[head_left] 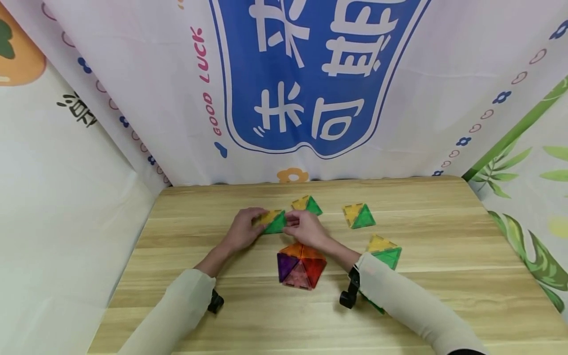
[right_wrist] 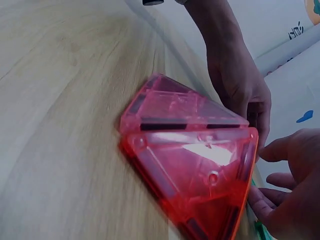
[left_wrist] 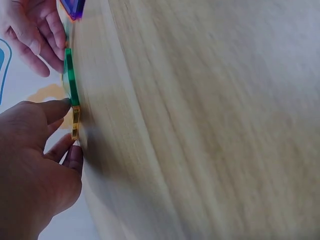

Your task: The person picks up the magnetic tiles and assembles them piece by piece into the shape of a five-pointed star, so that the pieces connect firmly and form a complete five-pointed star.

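On the wooden table, a yellow triangular magnetic tile (head_left: pixel 268 216) lies edge to edge with a green triangular magnetic tile (head_left: pixel 276 224). My left hand (head_left: pixel 243 228) pinches the yellow tile between thumb and fingers at its left side. At the green tile's right corner is my right hand (head_left: pixel 307 228), its fingers loosely bent and the tips close to the edge; contact is hard to make out. Just nearer than the right hand stands a low pointed shape of translucent tiles (head_left: pixel 298 276) in purple, orange, red and pink. The right wrist view shows its red tile (right_wrist: pixel 200 165) close up.
More yellow-and-green tile pairs lie in an arc: one pair (head_left: pixel 306 204) behind the right hand, another pair (head_left: pixel 359 216) farther right, and a third pair (head_left: pixel 385 250) beside the right forearm. A green tile (head_left: pixel 372 303) is partly hidden under the right sleeve. A printed curtain (head_left: pixel 399 138) hangs behind.
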The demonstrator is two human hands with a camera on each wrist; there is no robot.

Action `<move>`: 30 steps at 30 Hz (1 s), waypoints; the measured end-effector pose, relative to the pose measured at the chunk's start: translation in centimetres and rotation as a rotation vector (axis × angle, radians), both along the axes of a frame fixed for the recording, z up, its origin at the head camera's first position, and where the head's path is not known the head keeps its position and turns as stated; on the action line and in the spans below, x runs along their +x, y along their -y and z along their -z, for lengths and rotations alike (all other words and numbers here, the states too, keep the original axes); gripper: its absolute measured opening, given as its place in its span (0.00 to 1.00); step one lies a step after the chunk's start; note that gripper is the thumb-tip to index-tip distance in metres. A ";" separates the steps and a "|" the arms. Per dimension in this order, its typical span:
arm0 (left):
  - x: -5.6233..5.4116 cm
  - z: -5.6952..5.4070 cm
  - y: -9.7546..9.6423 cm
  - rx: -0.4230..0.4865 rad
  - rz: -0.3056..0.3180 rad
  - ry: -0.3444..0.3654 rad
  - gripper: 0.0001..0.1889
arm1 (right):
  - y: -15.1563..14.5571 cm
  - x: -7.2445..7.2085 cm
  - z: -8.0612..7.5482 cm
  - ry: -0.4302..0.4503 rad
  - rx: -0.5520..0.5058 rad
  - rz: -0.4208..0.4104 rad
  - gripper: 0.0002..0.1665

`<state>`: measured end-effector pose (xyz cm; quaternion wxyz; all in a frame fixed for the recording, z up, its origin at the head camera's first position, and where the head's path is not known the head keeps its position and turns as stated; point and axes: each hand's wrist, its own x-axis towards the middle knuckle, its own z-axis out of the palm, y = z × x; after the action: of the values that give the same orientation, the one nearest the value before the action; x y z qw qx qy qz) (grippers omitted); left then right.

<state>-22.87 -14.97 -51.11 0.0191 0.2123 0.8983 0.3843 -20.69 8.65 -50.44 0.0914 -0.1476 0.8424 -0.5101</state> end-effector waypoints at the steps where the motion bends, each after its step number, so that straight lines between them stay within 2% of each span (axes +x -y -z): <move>1: 0.0 0.0 0.0 -0.005 -0.004 0.003 0.20 | 0.2 0.0 -0.1 0.009 -0.004 0.005 0.27; 9: 0.5 -0.4 -0.1 0.006 -0.048 0.061 0.21 | 0.8 0.1 -0.2 0.091 -0.050 0.040 0.26; 14: 0.7 -0.2 0.0 0.051 -0.052 0.062 0.21 | 1.1 0.1 -0.2 0.112 -0.074 0.065 0.25; 19: 0.7 -0.1 0.0 0.097 -0.107 0.108 0.19 | 1.2 0.1 0.0 0.106 -0.118 0.060 0.24; 23: 0.9 0.0 0.0 0.138 -0.139 0.175 0.17 | 1.0 0.2 0.2 0.098 -0.165 0.044 0.24; 30: 1.6 -0.6 -0.4 0.359 -0.135 0.356 0.15 | -0.3 0.3 0.2 0.090 -0.249 0.027 0.22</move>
<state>-21.25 -14.58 -50.47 0.1135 0.0809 0.8102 0.5693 -20.35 8.98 -50.64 0.1029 -0.1233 0.7696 -0.6181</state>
